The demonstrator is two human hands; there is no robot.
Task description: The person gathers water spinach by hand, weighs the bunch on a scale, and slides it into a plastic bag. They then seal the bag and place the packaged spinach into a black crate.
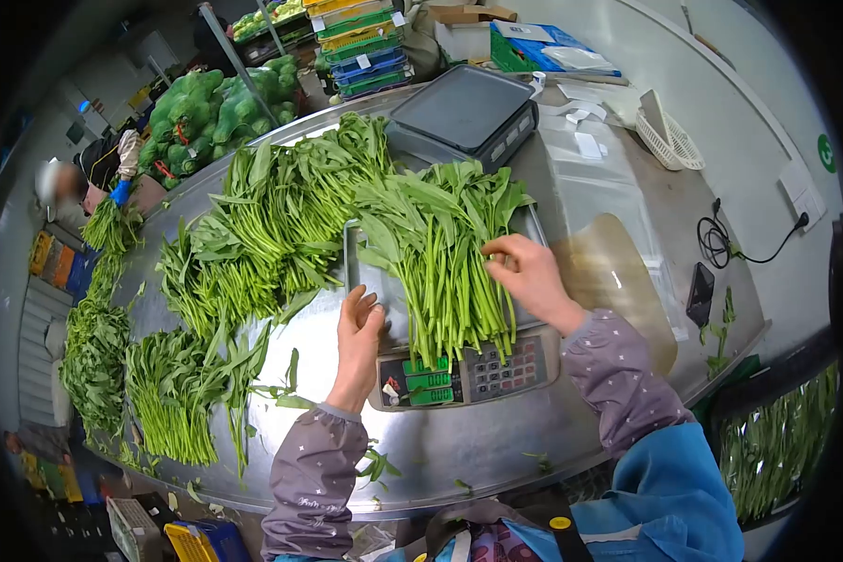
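Observation:
A bunch of leafy green stems [440,253] lies on the metal pan of a digital scale [506,375], its cut ends toward me and partly over the green display. My left hand [358,342] is just left of the bunch by the pan's edge, fingers curled apart and holding nothing. On the other side, my right hand [532,279] is at the right edge of the stems, thumb and fingers apart with a gap between them. Whether its fingertips touch the stems is hard to tell. More bunches [271,225] are piled to the left on the steel table [477,459].
A second scale [463,112] stands behind the bunch. Plastic bags [599,187], a white basket [670,140], a phone [701,294] and a black cable [716,245] lie to the right. At the far left, a person with a blue glove [121,192] touches more greens.

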